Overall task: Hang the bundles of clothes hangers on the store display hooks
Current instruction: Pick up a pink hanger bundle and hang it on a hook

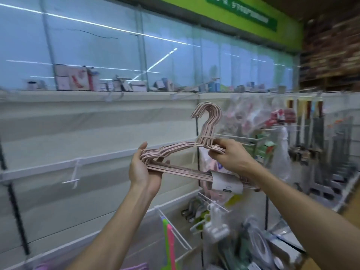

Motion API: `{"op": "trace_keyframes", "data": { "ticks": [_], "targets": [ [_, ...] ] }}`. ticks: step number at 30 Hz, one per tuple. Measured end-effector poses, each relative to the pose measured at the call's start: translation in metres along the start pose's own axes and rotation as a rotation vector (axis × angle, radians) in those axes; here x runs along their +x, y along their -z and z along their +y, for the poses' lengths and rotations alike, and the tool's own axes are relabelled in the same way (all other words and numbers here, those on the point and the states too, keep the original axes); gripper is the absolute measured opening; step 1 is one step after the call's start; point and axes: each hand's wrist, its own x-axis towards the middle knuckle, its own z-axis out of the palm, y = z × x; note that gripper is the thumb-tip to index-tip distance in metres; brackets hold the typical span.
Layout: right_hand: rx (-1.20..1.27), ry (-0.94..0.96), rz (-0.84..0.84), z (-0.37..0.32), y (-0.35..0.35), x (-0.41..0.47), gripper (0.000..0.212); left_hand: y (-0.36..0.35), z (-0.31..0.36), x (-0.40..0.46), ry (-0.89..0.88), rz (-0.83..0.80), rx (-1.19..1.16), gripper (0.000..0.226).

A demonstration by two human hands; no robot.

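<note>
A bundle of pale pink wire hangers (196, 147), tied with white cord near the necks, is held up in front of a white slat wall. Its hooks (209, 112) point up and curl to the left. A white paper label (227, 183) wraps the bottom bars. My left hand (145, 170) holds the bundle's left shoulder end, fingers behind it and thumb in front. My right hand (227, 154) grips the right shoulder just below the necks. A white display hook (73, 177) sticks out of the wall rail at the left, bare.
More white wire hooks (175, 225) jut out lower down, one carrying green and pink items (169, 244). To the right hang bagged goods (251, 115), white clips (215, 228) and packaged items. A shelf top (116, 92) above holds small boxes. The view is motion-blurred.
</note>
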Motion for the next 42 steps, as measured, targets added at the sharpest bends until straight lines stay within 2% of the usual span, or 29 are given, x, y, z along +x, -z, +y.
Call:
{"op": "trace_keyframes", "data": {
  "ticks": [6,10,13,19,25,31,37,42],
  "targets": [
    [0.095,0.142,-0.069,-0.052,-0.046,0.039,0.015,0.031,0.069,-0.006,-0.167,0.070,0.040,0.021],
    [0.172,0.197,-0.108,-0.087,-0.075,0.052,0.021,0.052,0.109,-0.010,-0.246,0.122,0.086,0.022],
    [0.219,0.216,-0.135,-0.106,-0.094,0.062,0.018,0.063,0.136,-0.007,-0.285,0.147,0.126,0.021],
    [0.295,0.152,-0.147,-0.120,-0.124,0.084,0.019,0.069,0.166,0.017,-0.281,0.156,0.205,0.022],
    [0.306,0.107,-0.146,-0.124,-0.146,0.107,0.009,0.073,0.176,0.054,-0.242,0.161,0.210,0.019],
    [0.343,0.097,-0.172,-0.150,-0.183,0.121,0.012,0.098,0.205,0.081,-0.259,0.196,0.223,0.018],
    [0.360,0.168,-0.245,-0.193,-0.224,0.139,0.014,0.134,0.250,0.083,-0.305,0.253,0.221,0.015],
    [0.318,0.312,-0.276,-0.249,-0.238,0.168,0.017,0.156,0.297,0.078,-0.373,0.300,0.179,0.015]
  ]
}}
